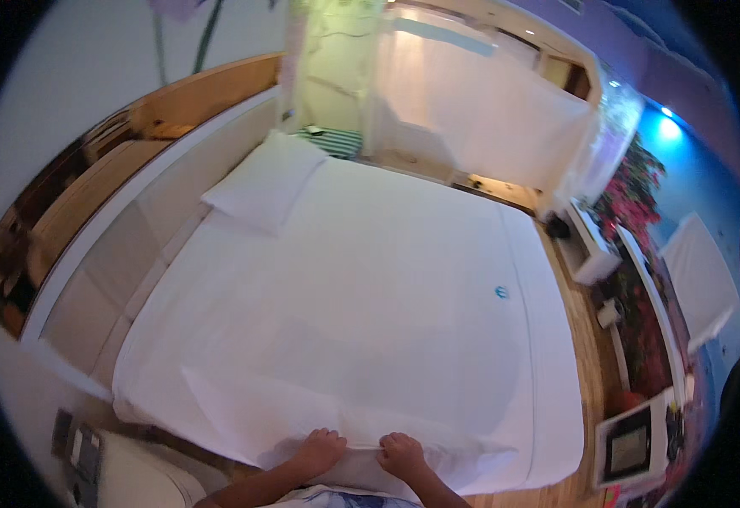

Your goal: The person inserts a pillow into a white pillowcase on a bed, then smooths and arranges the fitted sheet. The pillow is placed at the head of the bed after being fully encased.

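A wide white duvet (pixel 370 271) lies spread over the bed, mostly smooth, with a small blue emblem toward its foot end on the right. Along the near side its edge is lifted and creased. My left hand (pixel 321 450) grips that edge with curled fingers. A short way to the right, my right hand (pixel 401 455) pinches the same edge, and a taut fold of cloth runs between the two hands. One white pillow (pixel 270 179) rests at the far left, by the padded headboard (pixel 124 271).
A pale nightstand (pixel 145 474) stands at the near left, close to the bed's corner. Beyond the bed hang pale curtains (pixel 480 110). At right, past a strip of wooden floor (pixel 590 372), are a white shelf unit (pixel 590 245) and a white-framed chair or stand (pixel 632 444).
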A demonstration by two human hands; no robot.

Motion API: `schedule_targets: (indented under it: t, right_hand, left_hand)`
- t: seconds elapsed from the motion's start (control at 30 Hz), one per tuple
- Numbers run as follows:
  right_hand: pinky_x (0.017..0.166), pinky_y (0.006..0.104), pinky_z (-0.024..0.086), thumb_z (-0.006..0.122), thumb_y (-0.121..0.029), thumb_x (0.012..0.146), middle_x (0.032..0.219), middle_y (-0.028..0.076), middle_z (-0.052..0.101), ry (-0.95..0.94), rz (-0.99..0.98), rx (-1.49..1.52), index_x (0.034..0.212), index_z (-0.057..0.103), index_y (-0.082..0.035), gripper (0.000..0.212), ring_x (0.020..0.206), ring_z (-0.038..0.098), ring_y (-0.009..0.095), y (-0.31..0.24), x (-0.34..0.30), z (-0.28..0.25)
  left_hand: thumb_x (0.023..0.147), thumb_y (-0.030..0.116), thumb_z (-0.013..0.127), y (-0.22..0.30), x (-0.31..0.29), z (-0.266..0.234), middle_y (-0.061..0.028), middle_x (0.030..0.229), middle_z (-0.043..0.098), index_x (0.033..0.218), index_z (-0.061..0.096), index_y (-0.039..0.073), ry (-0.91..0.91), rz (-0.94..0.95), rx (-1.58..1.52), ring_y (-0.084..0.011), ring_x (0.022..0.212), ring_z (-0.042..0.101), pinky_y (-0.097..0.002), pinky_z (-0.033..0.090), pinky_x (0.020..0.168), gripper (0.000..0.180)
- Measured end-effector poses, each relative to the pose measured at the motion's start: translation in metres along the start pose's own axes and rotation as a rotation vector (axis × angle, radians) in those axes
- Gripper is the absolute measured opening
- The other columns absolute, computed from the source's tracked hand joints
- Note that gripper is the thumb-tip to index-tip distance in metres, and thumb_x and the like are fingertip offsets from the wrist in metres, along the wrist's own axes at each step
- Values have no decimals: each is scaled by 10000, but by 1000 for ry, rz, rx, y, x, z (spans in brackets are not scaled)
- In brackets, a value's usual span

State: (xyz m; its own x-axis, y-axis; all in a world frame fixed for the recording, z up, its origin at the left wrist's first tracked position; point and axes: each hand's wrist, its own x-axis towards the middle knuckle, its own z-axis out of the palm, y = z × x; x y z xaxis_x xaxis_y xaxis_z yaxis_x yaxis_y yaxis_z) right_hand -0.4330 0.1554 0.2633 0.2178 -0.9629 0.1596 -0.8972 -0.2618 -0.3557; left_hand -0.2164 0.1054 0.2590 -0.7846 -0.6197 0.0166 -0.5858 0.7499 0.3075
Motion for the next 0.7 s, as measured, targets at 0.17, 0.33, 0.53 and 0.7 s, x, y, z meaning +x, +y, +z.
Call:
schedule_targets:
  t: [0.17,0.33,0.53,0.7]
  right_hand:
    - [670,402,459,613,-163,652,785,88,570,17,-69,-32,803,569,-76,180,797,576,257,-12,15,0]
    - [659,353,436,624,-165,674,794,49,586,-4,-157,-40,781,579,-103,132,792,568,232,-34,22,11]
    - [645,364,465,625,-173,668,739,54,587,-75,-126,-110,717,549,-95,120,731,586,234,-41,28,30]
    - [618,342,479,632,-171,674,740,48,583,-1,-115,-26,741,571,-106,113,721,589,225,-47,30,6]
  left_hand:
    - [713,121,521,-2,-3,0,-127,784,547,782,545,55,24,11,71,-278,766,542,-399,444,676,99]
    - [717,134,522,0,-8,0,-118,788,533,799,541,55,255,8,74,-276,779,528,-395,440,681,116]
    - [742,173,528,-7,-17,3,-98,812,536,862,552,54,143,29,11,-260,806,531,-387,436,693,171]
    - [783,219,532,-1,-6,-14,-92,824,559,870,557,64,181,2,48,-245,831,550,-395,442,696,179]
